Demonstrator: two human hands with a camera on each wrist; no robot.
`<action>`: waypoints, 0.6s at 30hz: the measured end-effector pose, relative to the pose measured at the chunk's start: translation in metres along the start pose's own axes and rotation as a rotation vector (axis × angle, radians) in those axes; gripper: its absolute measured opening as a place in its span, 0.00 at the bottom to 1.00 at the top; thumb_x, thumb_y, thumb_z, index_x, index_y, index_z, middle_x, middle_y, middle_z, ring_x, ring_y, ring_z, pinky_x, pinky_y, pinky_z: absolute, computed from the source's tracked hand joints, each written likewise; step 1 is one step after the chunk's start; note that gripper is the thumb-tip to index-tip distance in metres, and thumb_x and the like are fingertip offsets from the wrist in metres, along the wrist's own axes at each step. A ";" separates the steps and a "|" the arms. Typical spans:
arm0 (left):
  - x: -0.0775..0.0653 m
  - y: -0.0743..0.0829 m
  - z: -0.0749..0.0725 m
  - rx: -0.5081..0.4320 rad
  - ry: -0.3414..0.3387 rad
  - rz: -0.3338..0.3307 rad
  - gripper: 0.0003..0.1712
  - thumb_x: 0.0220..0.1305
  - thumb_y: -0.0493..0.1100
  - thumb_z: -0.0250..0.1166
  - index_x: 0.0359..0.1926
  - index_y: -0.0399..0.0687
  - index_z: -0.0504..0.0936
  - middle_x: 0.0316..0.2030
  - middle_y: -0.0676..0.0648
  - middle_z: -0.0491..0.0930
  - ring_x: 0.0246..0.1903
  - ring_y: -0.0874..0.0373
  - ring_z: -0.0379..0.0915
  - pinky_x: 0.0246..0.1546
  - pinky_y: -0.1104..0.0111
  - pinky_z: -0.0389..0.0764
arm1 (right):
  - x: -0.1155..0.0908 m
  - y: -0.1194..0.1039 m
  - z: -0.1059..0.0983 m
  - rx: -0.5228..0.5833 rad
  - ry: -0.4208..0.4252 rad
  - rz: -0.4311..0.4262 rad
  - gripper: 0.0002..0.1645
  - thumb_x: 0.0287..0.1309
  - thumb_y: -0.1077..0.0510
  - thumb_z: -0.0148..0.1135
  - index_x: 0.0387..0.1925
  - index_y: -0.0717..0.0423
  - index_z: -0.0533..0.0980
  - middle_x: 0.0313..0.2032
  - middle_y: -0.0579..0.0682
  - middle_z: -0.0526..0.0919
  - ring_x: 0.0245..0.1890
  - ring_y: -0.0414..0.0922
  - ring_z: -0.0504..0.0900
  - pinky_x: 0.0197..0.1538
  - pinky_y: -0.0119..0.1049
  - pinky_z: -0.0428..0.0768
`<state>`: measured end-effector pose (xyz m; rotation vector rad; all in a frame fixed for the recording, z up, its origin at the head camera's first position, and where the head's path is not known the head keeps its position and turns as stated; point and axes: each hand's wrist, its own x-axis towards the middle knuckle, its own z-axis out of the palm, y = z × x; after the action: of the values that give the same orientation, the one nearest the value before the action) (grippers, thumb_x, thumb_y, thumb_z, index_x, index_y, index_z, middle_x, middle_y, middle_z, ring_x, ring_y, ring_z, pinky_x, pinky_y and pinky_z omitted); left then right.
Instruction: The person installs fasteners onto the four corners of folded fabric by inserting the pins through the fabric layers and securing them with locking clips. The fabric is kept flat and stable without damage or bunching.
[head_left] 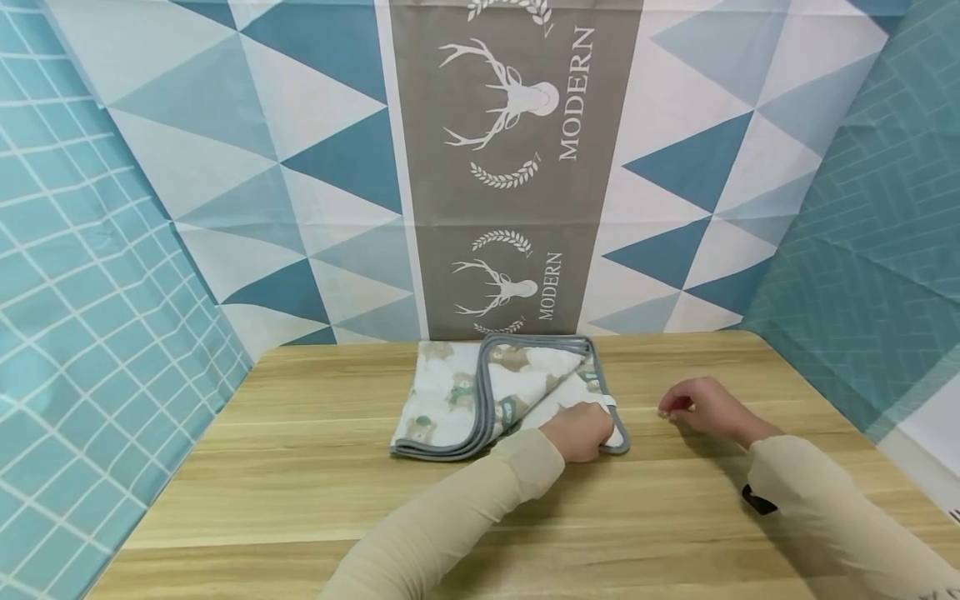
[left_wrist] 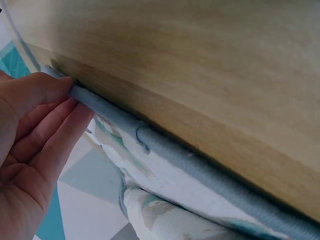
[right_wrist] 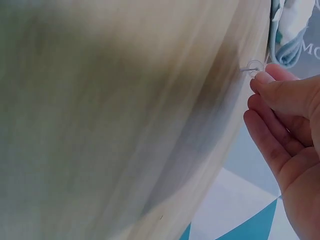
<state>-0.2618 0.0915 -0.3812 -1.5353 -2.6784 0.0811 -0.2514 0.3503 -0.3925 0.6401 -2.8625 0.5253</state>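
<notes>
Folded cloth [head_left: 495,392] with grey piping lies on the wooden table [head_left: 300,500] near its far edge, the left hand [head_left: 581,431] pinching its near right corner, while the right hand [head_left: 705,408] rests just right of the cloth, fingers loosely curled, holding nothing

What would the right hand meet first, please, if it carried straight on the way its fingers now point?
Probably the folded cloth: the right hand points left across the bare table, and the left hand grips that cloth's near corner.

soft printed cloth [head_left: 457,383] on matt wood-grain table [head_left: 300,500].
</notes>
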 end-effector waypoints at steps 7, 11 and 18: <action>0.000 0.000 0.001 0.000 0.005 -0.008 0.17 0.53 0.34 0.66 0.15 0.53 0.70 0.18 0.57 0.72 0.19 0.65 0.59 0.19 0.77 0.63 | 0.001 -0.011 0.002 0.002 0.007 -0.051 0.08 0.49 0.68 0.69 0.30 0.52 0.85 0.30 0.45 0.87 0.29 0.35 0.82 0.33 0.30 0.81; 0.000 0.000 0.001 -0.007 0.006 -0.010 0.19 0.52 0.34 0.66 0.14 0.54 0.67 0.17 0.58 0.68 0.19 0.65 0.57 0.18 0.77 0.61 | 0.001 -0.016 0.002 -0.003 0.020 -0.057 0.07 0.49 0.68 0.69 0.30 0.53 0.84 0.30 0.46 0.87 0.29 0.34 0.81 0.33 0.30 0.80; -0.001 -0.001 0.001 -0.030 0.027 0.007 0.26 0.51 0.32 0.65 0.12 0.54 0.58 0.14 0.57 0.58 0.18 0.65 0.53 0.18 0.77 0.56 | -0.001 -0.027 0.001 -0.044 -0.014 0.086 0.08 0.46 0.58 0.74 0.28 0.55 0.83 0.24 0.43 0.83 0.24 0.31 0.74 0.29 0.28 0.75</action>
<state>-0.2618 0.0899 -0.3818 -1.5427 -2.6657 0.0198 -0.2382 0.3273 -0.3857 0.5181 -2.9162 0.4700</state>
